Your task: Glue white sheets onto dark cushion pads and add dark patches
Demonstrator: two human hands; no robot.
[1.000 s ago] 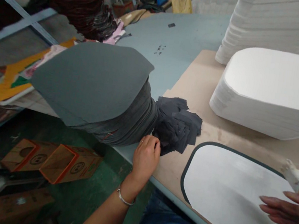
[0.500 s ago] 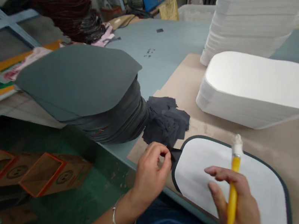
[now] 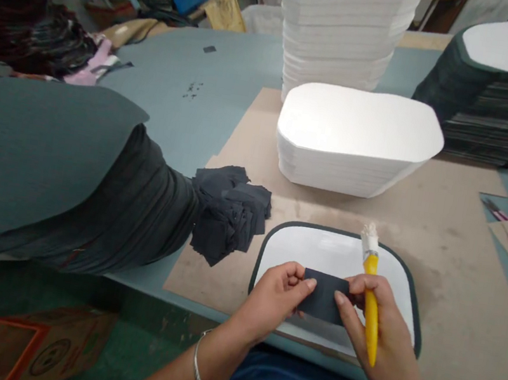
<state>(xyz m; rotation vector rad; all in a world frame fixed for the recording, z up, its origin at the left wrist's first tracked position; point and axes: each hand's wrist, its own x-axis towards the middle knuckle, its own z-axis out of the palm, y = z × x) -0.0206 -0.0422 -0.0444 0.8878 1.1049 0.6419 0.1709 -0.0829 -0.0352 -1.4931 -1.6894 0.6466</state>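
Pinching a dark patch (image 3: 324, 299) by its two ends, the fingers of the left hand (image 3: 272, 299) and right hand (image 3: 381, 319) hold it over a dark-bordered white panel (image 3: 307, 246). A yellow-handled brush (image 3: 370, 327) also sits in the right hand — bristles pointing away. The panel lies on a brown board (image 3: 471, 282) on the surface (image 3: 234, 71). Leftward, a loose dark heap (image 3: 231, 209) lies beside a tall dark stack (image 3: 48, 151). Beyond the panel stands a low white stack (image 3: 360, 126) — behind it a taller white stack (image 3: 344, 31), with a dark-sided stack (image 3: 495, 93) off right.
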